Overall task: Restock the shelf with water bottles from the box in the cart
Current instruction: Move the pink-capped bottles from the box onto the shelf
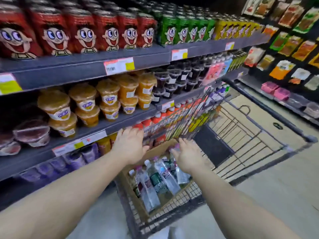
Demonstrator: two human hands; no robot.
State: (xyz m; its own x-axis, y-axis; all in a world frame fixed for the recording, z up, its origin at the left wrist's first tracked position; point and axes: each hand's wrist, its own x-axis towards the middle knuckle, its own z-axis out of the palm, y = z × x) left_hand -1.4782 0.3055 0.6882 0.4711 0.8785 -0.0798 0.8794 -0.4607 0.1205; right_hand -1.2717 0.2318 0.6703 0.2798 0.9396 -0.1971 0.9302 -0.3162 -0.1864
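Both my arms reach out over the cart (245, 135). My left hand (129, 145) and right hand (188, 156) hover above the cardboard box (138, 202), fingers straight and loosely spread, gripping nothing. The water bottles (162, 176) lie jumbled inside the box, beside the shelf (96, 125).
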